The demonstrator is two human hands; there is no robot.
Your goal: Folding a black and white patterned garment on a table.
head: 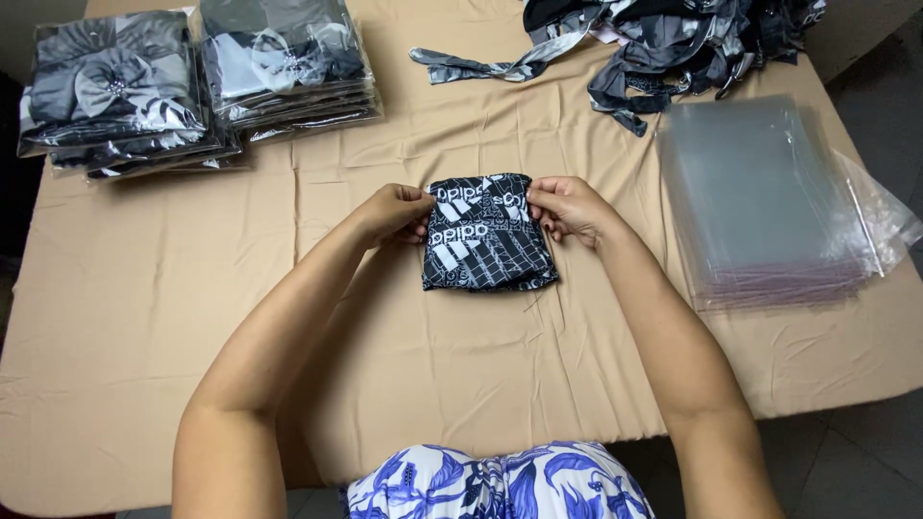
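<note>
I saw the table (192, 384), draped in tan cloth, carrying two stacks of bagged bow headbands (192, 86), a heap of loose grey-black fabric (673, 43), a pile of clear plastic bags (769, 202), and a folded black-and-white printed cloth (488, 245).

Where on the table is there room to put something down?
Bare tan cloth lies left of the folded black-and-white fabric, below the bagged stacks. Crowded: loose fabric pile and clear bags on the right.

matt printed cloth (488, 235), glossy plastic bags (764, 197) — creased tablecloth (144, 288)
</note>
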